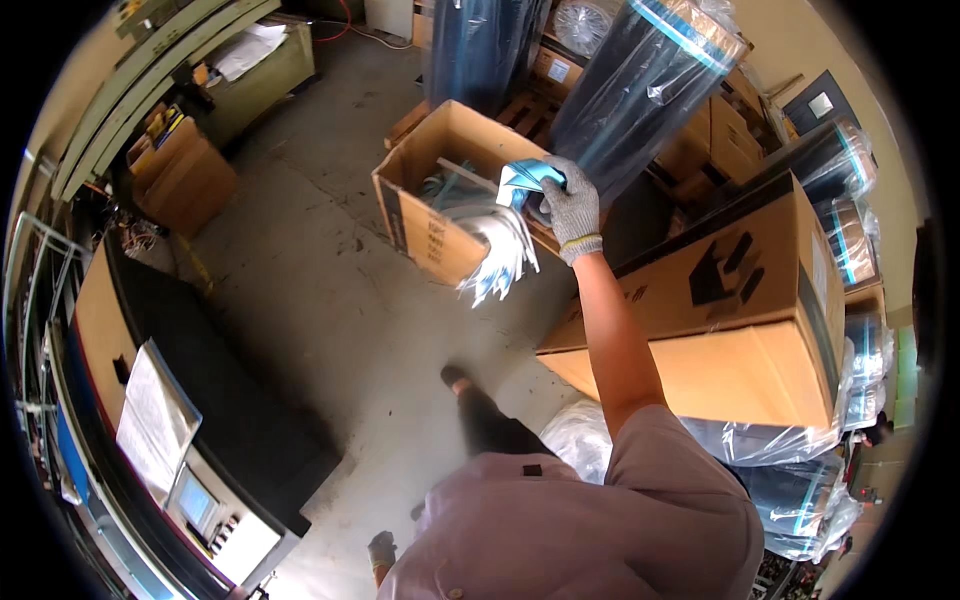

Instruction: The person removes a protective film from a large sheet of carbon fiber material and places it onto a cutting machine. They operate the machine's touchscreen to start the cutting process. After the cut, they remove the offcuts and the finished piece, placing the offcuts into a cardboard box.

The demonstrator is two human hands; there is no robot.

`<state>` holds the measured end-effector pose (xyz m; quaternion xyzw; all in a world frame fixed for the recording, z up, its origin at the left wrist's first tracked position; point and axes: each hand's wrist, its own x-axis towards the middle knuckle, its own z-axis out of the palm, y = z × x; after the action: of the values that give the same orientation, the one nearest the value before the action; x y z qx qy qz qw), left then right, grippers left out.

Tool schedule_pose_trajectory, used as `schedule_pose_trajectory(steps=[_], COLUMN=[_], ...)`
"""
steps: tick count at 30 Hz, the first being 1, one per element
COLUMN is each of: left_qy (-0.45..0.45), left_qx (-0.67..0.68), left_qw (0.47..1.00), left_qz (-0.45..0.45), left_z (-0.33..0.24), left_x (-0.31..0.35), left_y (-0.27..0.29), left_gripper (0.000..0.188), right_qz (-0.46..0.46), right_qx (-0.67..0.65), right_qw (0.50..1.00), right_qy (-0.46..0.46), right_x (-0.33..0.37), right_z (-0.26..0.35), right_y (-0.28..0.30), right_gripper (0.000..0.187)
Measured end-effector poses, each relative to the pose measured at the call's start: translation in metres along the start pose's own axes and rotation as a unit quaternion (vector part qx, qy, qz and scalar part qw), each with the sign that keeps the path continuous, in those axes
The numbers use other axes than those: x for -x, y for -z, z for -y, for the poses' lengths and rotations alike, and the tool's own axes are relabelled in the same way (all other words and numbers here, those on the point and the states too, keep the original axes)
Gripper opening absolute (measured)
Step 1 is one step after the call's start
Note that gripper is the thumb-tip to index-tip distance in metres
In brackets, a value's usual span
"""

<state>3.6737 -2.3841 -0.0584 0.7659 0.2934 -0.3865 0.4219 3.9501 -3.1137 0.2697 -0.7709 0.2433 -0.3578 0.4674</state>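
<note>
My right hand (572,200), in a grey knitted glove, is stretched forward and closed on a bunch of light blue and white strips (502,245). The strips look like thin film or paper trimmings, folded over near my fingers, with loose ends fanning down. They hang against the front side of an open cardboard box (412,222). More pale strips (450,190) lie inside that box. Low down beside my body is my left hand (381,550), also gloved; it is small and blurred here, so its fingers cannot be made out.
Large dark rolls in clear plastic (640,90) stand behind the open box. To my right is a big cardboard carton (720,290), with more wrapped rolls (790,490) beyond. A machine with a small screen (197,500) and a black surface (220,380) runs along my left.
</note>
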Motion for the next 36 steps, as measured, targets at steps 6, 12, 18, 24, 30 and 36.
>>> schedule_pose_trajectory(steps=[6,12,18,24,30,36], left_qy=[0.009,0.05,0.064,0.075,0.033,-0.003], left_qx=[0.019,-0.033,0.007,-0.019,-0.039,-0.038], left_qw=[0.997,0.995,0.993,0.993,0.997,0.996], left_qz=[-0.075,-0.081,-0.099,-0.086,-0.064,-0.077], left_z=[-0.111,-0.176,-0.19,-0.22,-0.29,-0.255], left_x=[0.008,0.054,0.066,0.061,0.063,0.04], left_y=[-0.02,-0.026,-0.028,-0.039,-0.071,-0.06], left_gripper=[0.036,0.034,0.038,0.048,0.042,0.042], right_qz=[-0.024,0.004,0.069,-0.031,0.027,0.282], right_qx=[0.001,-0.031,-0.183,-0.089,0.225,0.365], right_qw=[0.998,0.996,0.968,0.973,0.89,0.828], right_qy=[-0.05,-0.088,-0.156,-0.211,-0.397,-0.318], right_x=[-0.122,-0.179,-0.207,-0.241,-0.125,0.085], right_z=[-0.089,-0.177,-0.217,-0.354,-0.498,-0.428], right_y=[-0.012,-0.075,-0.137,-0.12,-0.043,-0.053], right_gripper=[0.023,0.02,0.024,0.042,0.044,0.043])
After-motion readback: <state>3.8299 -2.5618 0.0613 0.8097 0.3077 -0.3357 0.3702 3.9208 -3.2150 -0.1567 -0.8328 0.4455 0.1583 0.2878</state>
